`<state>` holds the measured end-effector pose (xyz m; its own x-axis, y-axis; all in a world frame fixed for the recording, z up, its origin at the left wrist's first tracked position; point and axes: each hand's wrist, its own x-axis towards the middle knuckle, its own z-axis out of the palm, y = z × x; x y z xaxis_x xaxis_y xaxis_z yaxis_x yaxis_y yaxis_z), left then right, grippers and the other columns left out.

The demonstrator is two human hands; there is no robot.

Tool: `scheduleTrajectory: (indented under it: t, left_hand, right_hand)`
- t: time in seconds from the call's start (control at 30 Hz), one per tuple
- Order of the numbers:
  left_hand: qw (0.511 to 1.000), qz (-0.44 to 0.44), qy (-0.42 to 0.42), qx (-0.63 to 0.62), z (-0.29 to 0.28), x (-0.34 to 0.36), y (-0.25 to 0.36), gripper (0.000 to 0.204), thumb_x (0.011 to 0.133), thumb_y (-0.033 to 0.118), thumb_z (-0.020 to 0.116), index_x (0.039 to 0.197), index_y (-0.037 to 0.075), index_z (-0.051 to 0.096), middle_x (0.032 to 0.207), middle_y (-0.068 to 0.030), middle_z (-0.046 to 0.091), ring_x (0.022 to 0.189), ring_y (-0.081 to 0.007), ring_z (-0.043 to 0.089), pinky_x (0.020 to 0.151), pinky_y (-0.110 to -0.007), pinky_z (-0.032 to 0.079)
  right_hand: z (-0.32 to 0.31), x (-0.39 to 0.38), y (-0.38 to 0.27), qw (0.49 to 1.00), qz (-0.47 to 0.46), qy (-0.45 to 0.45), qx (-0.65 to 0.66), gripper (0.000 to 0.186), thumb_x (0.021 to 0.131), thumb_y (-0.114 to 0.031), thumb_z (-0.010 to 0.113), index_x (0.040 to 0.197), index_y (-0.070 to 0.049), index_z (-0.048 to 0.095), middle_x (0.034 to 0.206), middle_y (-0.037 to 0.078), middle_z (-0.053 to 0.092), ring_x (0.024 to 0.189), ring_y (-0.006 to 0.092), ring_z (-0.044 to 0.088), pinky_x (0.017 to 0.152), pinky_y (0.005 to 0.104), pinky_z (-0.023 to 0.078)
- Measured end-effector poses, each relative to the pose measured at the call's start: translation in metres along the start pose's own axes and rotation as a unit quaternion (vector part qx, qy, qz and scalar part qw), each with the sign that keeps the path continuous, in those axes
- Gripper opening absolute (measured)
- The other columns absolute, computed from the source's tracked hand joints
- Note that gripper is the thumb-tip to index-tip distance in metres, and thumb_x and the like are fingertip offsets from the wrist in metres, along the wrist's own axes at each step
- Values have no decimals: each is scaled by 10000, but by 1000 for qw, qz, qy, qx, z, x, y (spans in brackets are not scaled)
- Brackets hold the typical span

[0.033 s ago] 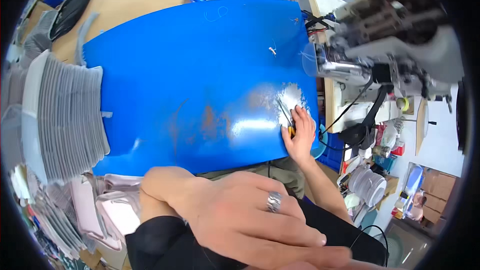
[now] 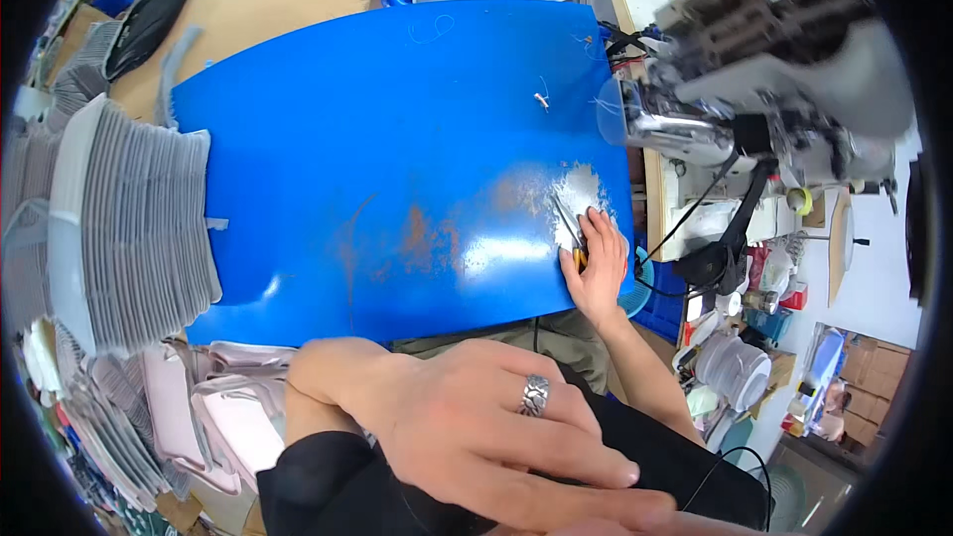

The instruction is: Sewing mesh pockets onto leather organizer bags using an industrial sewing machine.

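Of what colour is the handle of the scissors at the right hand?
The visible part of the handle is orange-yellow, best seen in the head view.

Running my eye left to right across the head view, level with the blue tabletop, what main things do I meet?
Stack of grey flat pieces → brown worn patch → right hand, resting over the orange-handled scissors → sewing machine.

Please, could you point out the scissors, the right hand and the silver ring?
Scissors (image 2: 569, 219): head view, on the blades.
Right hand (image 2: 599, 266): head view, on its back.
Silver ring (image 2: 534, 396): head view, on its band.
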<state>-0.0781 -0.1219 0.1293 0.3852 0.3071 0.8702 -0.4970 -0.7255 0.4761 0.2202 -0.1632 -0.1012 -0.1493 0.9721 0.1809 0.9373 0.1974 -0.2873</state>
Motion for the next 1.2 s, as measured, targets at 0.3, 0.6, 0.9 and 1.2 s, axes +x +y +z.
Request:
scheduleTrajectory:
  t: [0.3, 0.6, 0.9, 1.2]
  left_hand:
    - [960, -260, 104, 6, 97, -78, 41, 495, 872, -3, 653, 1363, 61, 644, 1033, -194, 770, 857, -320, 767, 725, -400, 610]
    - [646, -515, 97, 555, 105, -223, 87, 240, 865, 132, 732, 1103, 107, 748, 1112, -87, 709, 962, -307, 694, 816, -426, 548]
    - [170, -641, 201, 721, 108, -305, 236, 397, 814, 287, 811, 1107, 59, 673, 1123, -141, 689, 971, -347, 686, 811, -444, 555]
    - [397, -669, 247, 577, 52, -237, 198, 394, 886, 361, 758, 774, -2, 650, 693, -164, 651, 663, -293, 661, 644, -434, 495]
  right_hand:
    - [13, 0, 1, 997, -47, 8, 64, 656, 870, -292, 745, 1432, -31, 530, 1525, 181, 494, 1453, 390, 411, 1197, 526, 293]
    - [13, 2, 27, 984, -111, 94, 100, 571, 896, -240, 746, 1364, 44, 583, 1399, 278, 597, 1336, 464, 536, 1129, 524, 412]
    - [25, -1, 26, 982, -138, 75, 107, 536, 952, -264, 702, 1406, -3, 592, 1448, 194, 600, 1400, 413, 503, 1164, 513, 377]
    - [12, 2, 40, 977, -125, 25, 171, 430, 995, -147, 635, 1405, -22, 600, 1523, 201, 519, 1437, 389, 452, 1170, 478, 361]
